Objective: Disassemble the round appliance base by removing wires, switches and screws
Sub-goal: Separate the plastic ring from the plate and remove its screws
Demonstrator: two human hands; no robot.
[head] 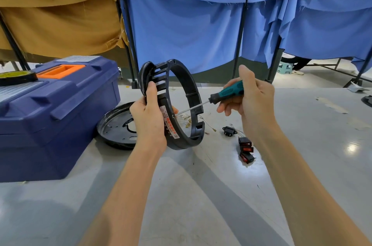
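Observation:
My left hand [148, 116] grips the black round appliance base ring [186, 86], holding it on edge above the table. A white and red label [170, 123] shows on its inner wall. My right hand [251, 100] holds a screwdriver with a teal and black handle [227, 92]. Its thin shaft reaches left through the ring, and the tip meets a screw hole [173, 116] beside the label. Loose thin wires [188, 120] lie on the table behind the ring. A black socket [228, 131] and three black and red rocker switches [246, 150] lie to the right.
A black round metal plate [116, 127] lies on the grey table [201, 185] left of the ring. A blue toolbox [50, 112] with an orange handle stands at the left, a tape roll [17, 77] on top. Blue and tan cloth screens hang behind.

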